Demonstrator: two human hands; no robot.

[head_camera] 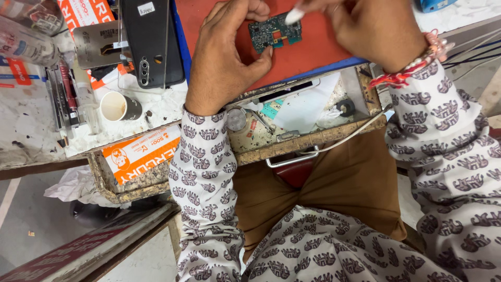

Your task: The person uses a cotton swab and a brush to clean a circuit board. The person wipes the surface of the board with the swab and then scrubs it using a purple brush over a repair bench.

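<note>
Right, my left hand (pixel 224 57) rests on the red mat (pixel 308 55), thumb and fingers curled round the small green circuit board (pixel 275 32), pinching it at its left & lower edges so it lies flat on the mat near the top of the view. My right hand (pixel 365 31) is closed on a thin white tool (pixel 294 15), tip down on the board's upper right corner; can't tell what kind of tool, it's blurred. Red & white bead bracelets (pixel 412 70) sit on my right wrist. Below the mat an open wooden drawer (pixel 313 138) holds white paper, a small round black part etc. To the left, a black phone back cover (pixel 151 42) w/ camera holes lies on the worktop, a paper cup (pixel 119 106) just below it, tweezers & a red pen (pixel 68 89) further left.
</note>
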